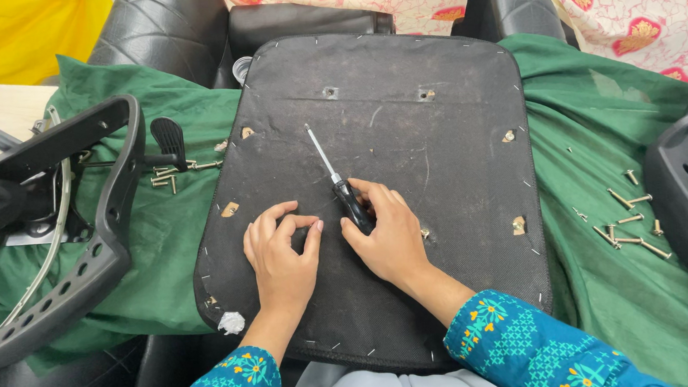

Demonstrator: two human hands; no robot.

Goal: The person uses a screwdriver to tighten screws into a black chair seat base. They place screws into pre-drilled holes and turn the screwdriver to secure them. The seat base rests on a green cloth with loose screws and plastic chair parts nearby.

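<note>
Gripping the black handle of a slim steel-shafted screwdriver [338, 184], the person's right hand [391, 237] rests on the black fabric underside of an upturned chair seat [405, 138], the shaft lying flat and pointing away beyond the fingers. Just beside it, the left hand [281, 257] pinches thumb to forefinger; whether it holds anything cannot be told. Lifting the tip squarely into a screw head seems wise.
</note>
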